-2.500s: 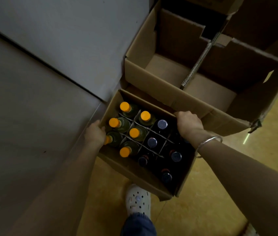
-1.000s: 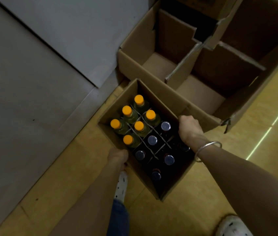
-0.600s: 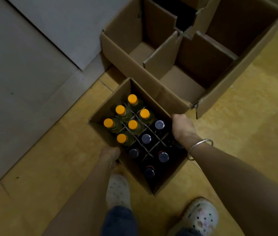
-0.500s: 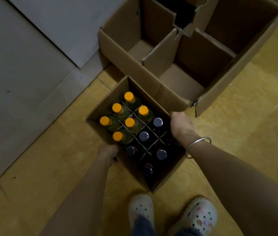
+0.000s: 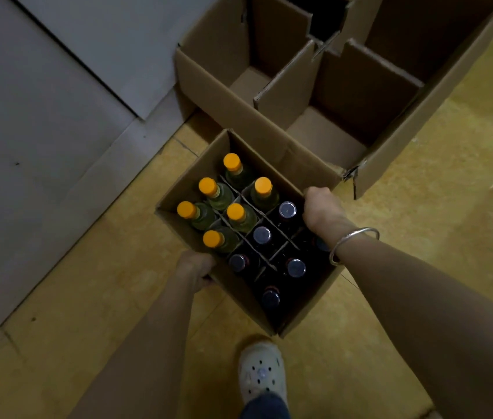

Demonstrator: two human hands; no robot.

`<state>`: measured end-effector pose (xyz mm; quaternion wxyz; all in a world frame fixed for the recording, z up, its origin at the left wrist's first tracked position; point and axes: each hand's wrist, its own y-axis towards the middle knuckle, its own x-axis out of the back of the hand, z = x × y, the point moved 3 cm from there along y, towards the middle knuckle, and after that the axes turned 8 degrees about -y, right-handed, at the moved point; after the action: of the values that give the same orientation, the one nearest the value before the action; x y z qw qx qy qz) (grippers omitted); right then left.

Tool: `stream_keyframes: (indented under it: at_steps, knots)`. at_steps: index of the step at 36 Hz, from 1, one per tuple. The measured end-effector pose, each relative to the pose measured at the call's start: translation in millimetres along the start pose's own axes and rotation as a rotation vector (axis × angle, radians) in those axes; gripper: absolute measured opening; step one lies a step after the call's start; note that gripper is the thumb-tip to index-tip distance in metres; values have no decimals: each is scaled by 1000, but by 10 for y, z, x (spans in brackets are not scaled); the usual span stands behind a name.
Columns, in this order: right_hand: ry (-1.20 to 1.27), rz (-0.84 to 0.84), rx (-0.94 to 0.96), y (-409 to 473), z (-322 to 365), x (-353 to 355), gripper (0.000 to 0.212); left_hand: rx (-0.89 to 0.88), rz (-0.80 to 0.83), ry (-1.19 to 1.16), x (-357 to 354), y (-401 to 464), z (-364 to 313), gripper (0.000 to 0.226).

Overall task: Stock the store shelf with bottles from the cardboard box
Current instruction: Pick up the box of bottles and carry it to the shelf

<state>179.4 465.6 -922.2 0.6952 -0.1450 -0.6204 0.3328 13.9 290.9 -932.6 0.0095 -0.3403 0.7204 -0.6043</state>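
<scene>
I have the open brown cardboard box [image 5: 299,300] of bottles gripped by two opposite walls, in the middle of the frame. My left hand [image 5: 194,269] curls round the box's lower-left wall, fingers tucked under or against the outside where I cannot quite see them. My right hand [image 5: 321,211] is clamped over the rim of the right wall, with a thin silver bangle [image 5: 352,244] on the wrist. Taking opposite sides looks like the sensible hold for a load this heavy, since it keeps the box level and the bottles upright.

Inside, a cardboard divider grid [image 5: 265,231] gives each bottle its own cell, so they do not knock together. Six pale green bottles with orange caps [image 5: 235,212] fill the upper-left half; dark bottles with silvery-blue caps [image 5: 262,234] fill the lower-right half, one partly hidden under my right wrist.

Whether the box is resting on the yellowish floor [image 5: 420,207] or just off it, I cannot tell. Just beyond it, in the upper right of the frame, stands a larger empty cardboard carton [image 5: 218,83] with tall partitions. A grey panel [image 5: 42,116] fills the upper left. My white perforated clog [image 5: 262,368] shows at the bottom edge.

No shelf is visible, so none of this box appears to be stocked yet.
</scene>
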Motion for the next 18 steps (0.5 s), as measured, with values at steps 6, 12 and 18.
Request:
stream_keyframes:
  at_steps: [6,12,18]
  knots:
    - [-42,-14,30,-66,-75,6,29,-42,-9,28,-32,-95,52,12]
    - [-16,11,18,-147,-355,-65,27,-54,7,32,-240,-282,186,13]
    - [-40,1,26,-346,-754,-125,30,-59,13,-8,-525,-562,465,23]
